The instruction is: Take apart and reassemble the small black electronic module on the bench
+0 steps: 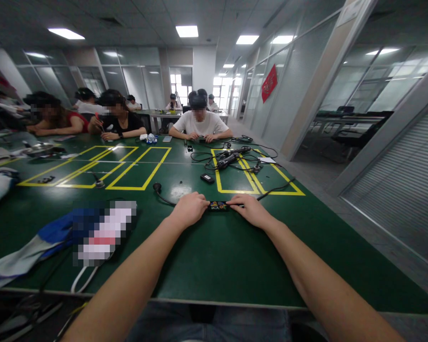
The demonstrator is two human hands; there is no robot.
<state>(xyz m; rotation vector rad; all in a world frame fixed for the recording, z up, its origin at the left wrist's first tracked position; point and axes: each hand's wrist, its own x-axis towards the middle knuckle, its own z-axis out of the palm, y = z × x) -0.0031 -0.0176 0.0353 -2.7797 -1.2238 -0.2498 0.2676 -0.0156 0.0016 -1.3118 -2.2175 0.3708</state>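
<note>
A small dark circuit board [218, 206] with coloured parts lies on the green table [207, 256] right in front of me. My left hand [189, 209] grips its left end with curled fingers. My right hand [250, 209] pinches its right end, where a black cable [275, 189] runs off toward the right. A black plug on a cord [157, 187] lies just beyond my left hand.
Yellow taped rectangles [139, 167] mark the table. A small black device [207, 178], a tangle of cables with a black tool [228, 159] and a blue-white cloth [43, 242] lie about. Several people sit at the far side; one person [200, 124] faces me.
</note>
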